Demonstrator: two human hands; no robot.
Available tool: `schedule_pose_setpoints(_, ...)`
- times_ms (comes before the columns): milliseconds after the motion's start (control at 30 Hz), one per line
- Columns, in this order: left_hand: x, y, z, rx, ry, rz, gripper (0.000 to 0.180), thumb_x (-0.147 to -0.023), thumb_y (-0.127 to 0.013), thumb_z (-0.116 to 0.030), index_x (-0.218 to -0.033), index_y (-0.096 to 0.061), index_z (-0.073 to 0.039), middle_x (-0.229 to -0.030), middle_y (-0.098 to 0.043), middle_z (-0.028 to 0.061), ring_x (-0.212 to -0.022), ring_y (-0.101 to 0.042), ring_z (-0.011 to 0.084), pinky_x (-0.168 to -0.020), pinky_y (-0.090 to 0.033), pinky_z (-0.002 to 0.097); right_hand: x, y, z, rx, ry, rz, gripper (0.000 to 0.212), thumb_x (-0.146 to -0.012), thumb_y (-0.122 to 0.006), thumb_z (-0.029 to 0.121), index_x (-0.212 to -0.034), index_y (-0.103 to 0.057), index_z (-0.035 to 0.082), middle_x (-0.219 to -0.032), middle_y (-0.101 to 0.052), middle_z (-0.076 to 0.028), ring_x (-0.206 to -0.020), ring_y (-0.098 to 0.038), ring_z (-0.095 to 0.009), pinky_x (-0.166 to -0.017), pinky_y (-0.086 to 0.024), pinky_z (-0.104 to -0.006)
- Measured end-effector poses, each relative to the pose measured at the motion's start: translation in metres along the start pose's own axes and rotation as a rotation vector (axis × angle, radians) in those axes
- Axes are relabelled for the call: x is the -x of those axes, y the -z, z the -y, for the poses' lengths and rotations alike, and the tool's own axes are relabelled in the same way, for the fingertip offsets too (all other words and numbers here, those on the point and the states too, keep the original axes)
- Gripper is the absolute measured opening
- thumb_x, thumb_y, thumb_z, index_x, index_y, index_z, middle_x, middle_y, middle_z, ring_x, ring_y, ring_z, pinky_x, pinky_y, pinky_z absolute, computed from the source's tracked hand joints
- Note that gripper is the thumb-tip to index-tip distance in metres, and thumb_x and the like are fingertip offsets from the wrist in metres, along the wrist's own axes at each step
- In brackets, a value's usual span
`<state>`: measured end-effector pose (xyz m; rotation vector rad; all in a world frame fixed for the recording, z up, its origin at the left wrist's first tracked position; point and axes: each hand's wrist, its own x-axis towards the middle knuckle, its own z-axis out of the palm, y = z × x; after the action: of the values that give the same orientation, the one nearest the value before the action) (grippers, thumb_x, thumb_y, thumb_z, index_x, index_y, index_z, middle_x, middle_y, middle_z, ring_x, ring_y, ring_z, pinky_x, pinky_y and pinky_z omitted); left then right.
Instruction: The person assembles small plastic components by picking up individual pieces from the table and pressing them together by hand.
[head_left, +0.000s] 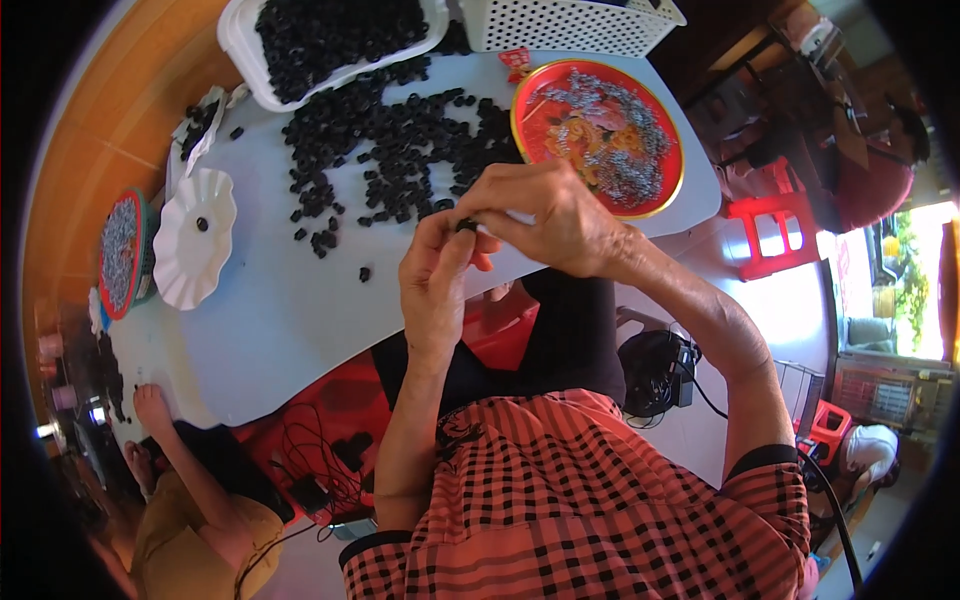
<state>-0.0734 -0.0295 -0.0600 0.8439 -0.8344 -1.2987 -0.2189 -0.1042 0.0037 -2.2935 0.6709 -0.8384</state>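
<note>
Though half hidden, a small black piece [466, 226] in the pinching left-hand grip [433, 280], the right-hand grip [556, 215] too obscured for certainty.

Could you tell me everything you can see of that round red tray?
The round red tray has a gold rim and yellow-orange decoration inside. Whether it is plastic or metal is unclear. It lies flat at the far right of the pale table, holding many small silvery pieces. The right hand overlaps its near-left edge in view; contact cannot be told.
</note>
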Motion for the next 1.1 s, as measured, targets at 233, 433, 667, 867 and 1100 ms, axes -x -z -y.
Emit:
schedule_pose_setpoints(233,0.010,0.012,-0.011,0.031,0.022,-0.044,0.019,-0.098,-0.051,-0.013,-0.108,-0.055,0.003,-0.085,-0.065,0.0099,-0.069,-0.056,0.0097,-0.058,-0.049,0.0250,-0.006,-0.015,0.005,-0.161,-0.236,0.054,0.012,-0.081,-0.065,0.004,-0.092,-0.068,0.001,-0.082,-0.069,-0.007,-0.072,-0.066,-0.016,-0.067,-0.054,-0.0282)
schedule_pose_setpoints(433,0.057,0.038,-0.039,-0.110,0.183,-0.037,0.021,-0.093,-0.049,-0.009,-0.106,-0.053,0.007,-0.084,-0.062,0.0134,-0.074,-0.056,0.0179,-0.070,-0.045,0.0295,-0.038,-0.062,0.003,-0.085,0.110,0.085,0.012,-0.081,-0.062,0.002,-0.092,-0.065,-0.002,-0.085,-0.066,-0.012,-0.070,-0.067,-0.024,-0.063,-0.055,-0.0337)
schedule_pose_setpoints(667,0.076,0.054,-0.050,0.019,0.088,-0.174,0.020,-0.093,-0.048,-0.007,-0.108,-0.053,0.006,-0.084,-0.063,0.0130,-0.077,-0.057,0.0182,-0.071,-0.046,0.0293,-0.053,-0.099,0.003,0.325,0.224,0.337,0.012,-0.075,-0.062,0.005,-0.086,-0.058,0.001,-0.084,-0.057,-0.013,-0.080,-0.063,-0.033,-0.067,-0.053,-0.0415)
schedule_pose_setpoints(867,0.048,0.064,-0.046,0.032,-0.009,-0.268,0.018,-0.094,-0.048,-0.007,-0.106,-0.054,0.005,-0.087,-0.062,0.0098,-0.074,-0.053,0.0130,-0.070,-0.043,0.0257,-0.046,-0.083,0.001,0.118,0.133,0.237,0.015,-0.073,-0.061,0.000,-0.088,-0.058,0.001,-0.073,-0.060,-0.011,-0.062,-0.064,-0.029,-0.054,-0.052,-0.0393)
schedule_pose_setpoints(1100,0.022,0.048,-0.029,-0.121,-0.029,-0.140,0.018,-0.094,-0.049,-0.006,-0.106,-0.054,0.006,-0.089,-0.059,0.0074,-0.075,-0.052,0.0122,-0.071,-0.042,0.0258,-0.020,-0.048,0.000,-0.248,-0.156,0.196,0.014,-0.077,-0.064,0.003,-0.092,-0.064,0.000,-0.078,-0.067,-0.008,-0.070,-0.067,-0.015,-0.064,-0.054,-0.0294)
